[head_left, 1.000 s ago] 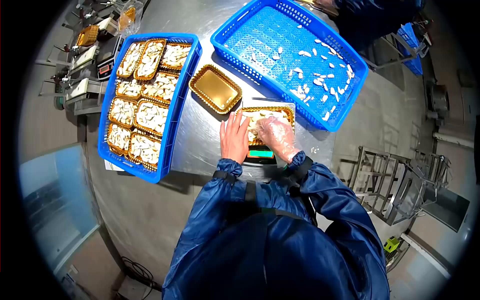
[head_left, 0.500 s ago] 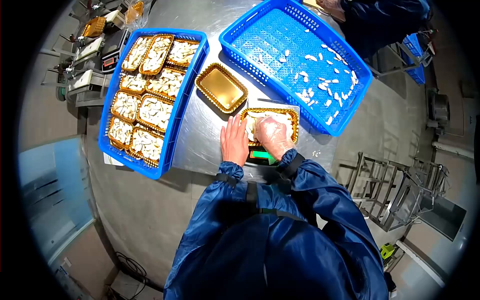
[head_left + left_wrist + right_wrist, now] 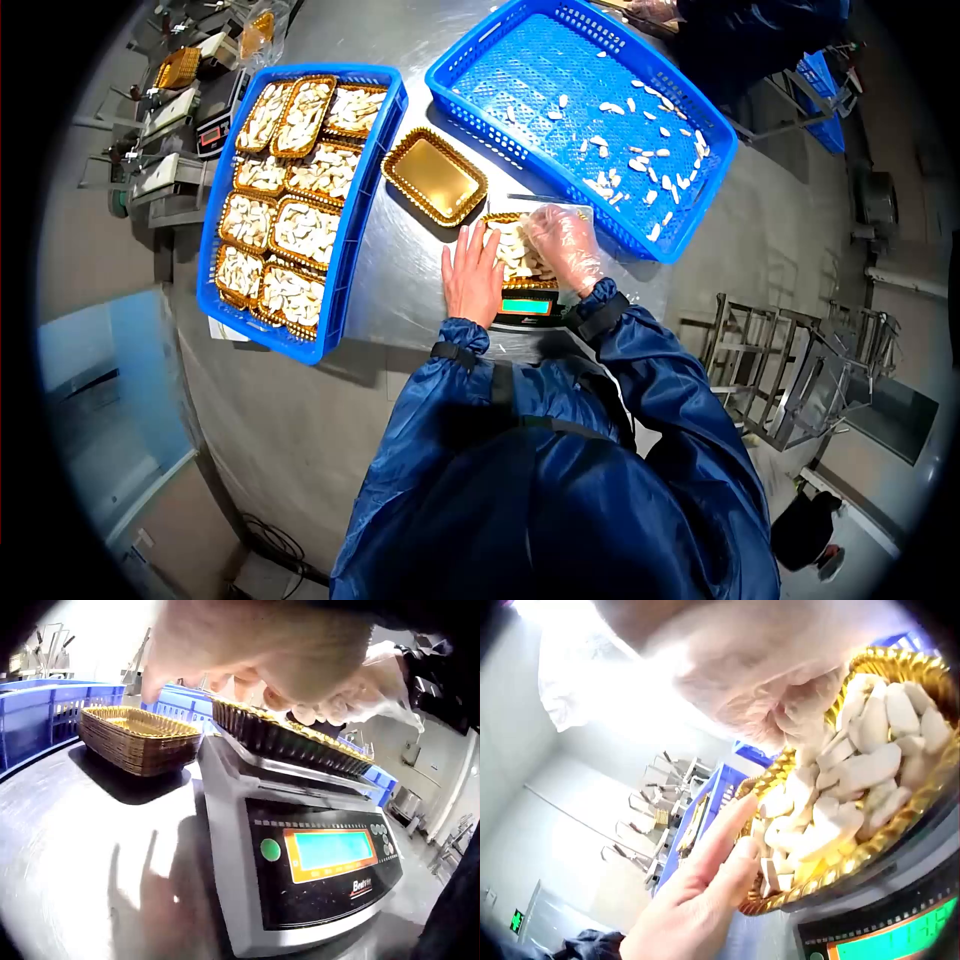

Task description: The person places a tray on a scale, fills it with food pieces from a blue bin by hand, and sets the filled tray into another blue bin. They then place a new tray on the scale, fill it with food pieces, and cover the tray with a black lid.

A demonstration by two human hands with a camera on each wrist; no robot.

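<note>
A gold, ribbed-edge tray (image 3: 840,866) filled with white, elongated slices (image 3: 870,772) sits on a digital scale (image 3: 322,900) with a lit green-blue display. My bare left hand (image 3: 472,280) lies along the tray's left side, fingers straight, fingertips right at the rim. Over the back right part of the tray is my right hand (image 3: 565,245), in a clear plastic glove. Its bunched fingers come down to the slices in the right wrist view; whether they pinch any, I cannot tell. The hand hides that corner of the tray in the head view.
Behind the left hand stands a stack of bare gold trays (image 3: 139,742). A blue crate (image 3: 365,215) of filled trays is at left. Scattered slices lie in a large blue basket (image 3: 520,70) at the back right. Another person's sleeve (image 3: 760,40) shows beyond it.
My right hand has moved from the tray's middle toward its back right corner, uncovering more slices. My left hand keeps its place. A dark shape has appeared at the lower right.
</note>
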